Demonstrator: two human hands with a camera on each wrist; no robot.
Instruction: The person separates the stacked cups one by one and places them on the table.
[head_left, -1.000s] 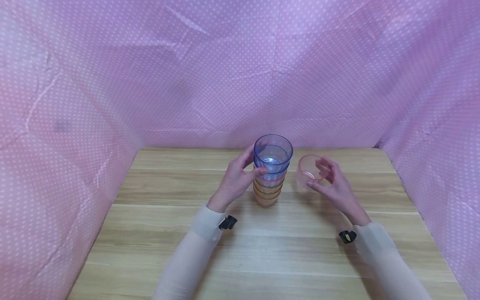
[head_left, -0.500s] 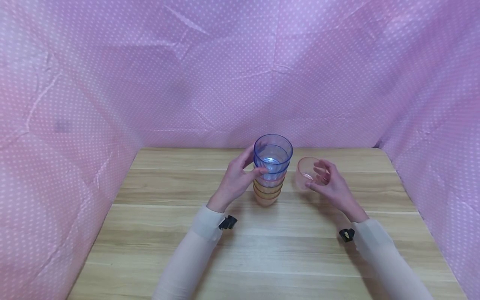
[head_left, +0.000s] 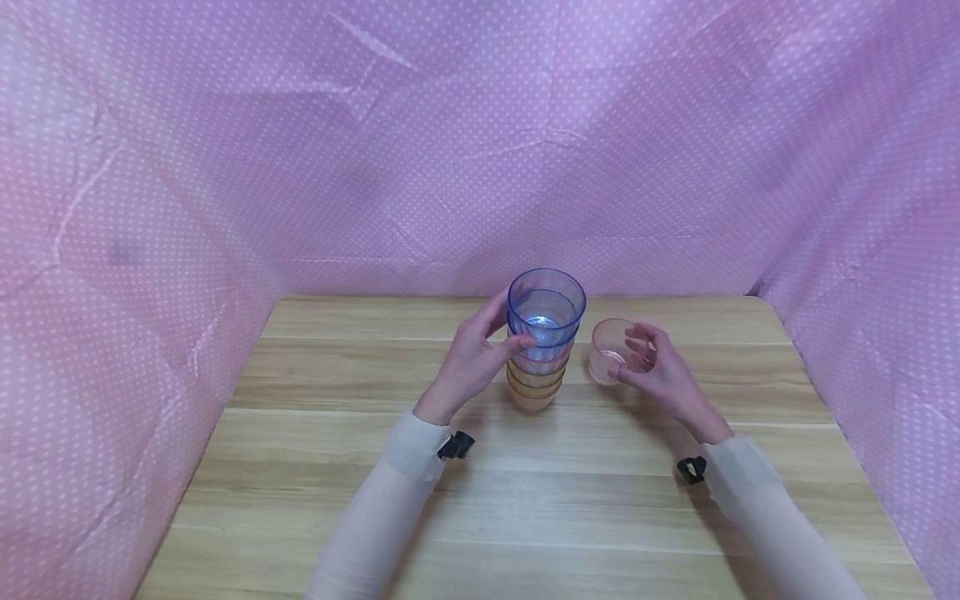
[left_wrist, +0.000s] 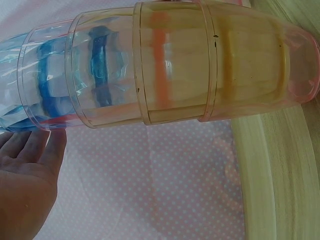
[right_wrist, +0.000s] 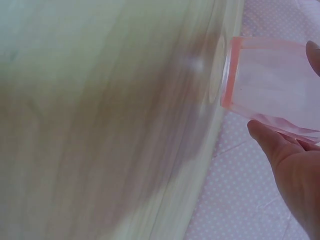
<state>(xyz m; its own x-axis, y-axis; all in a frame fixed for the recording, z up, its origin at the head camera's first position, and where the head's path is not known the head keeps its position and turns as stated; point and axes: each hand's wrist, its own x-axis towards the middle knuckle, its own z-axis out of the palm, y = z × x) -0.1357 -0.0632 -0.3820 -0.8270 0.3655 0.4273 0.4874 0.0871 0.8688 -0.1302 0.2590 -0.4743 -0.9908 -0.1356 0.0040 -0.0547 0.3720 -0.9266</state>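
Note:
A stack of clear plastic cups [head_left: 537, 367] stands on the wooden table [head_left: 525, 500], blue cups [head_left: 546, 312] on top and orange ones [head_left: 532, 390] below. My left hand [head_left: 510, 327] grips the upper stack, thumb in front and fingers behind. In the left wrist view the stack [left_wrist: 165, 70] runs across the frame above my palm [left_wrist: 25, 175]. My right hand [head_left: 628, 353] holds a single pale pink cup [head_left: 609, 350] upright, just right of the stack. In the right wrist view its base [right_wrist: 227, 75] is at or just above the tabletop, with my thumb [right_wrist: 272, 142] under its side.
Pink dotted cloth [head_left: 480, 150] walls the table at the back and on both sides. Bare wooden tabletop lies in front of the hands and to the left of the stack.
The right hand has brought the pink cup down and leftwards, closer to the stack, and turned it more upright. The left hand and the stack have stayed still.

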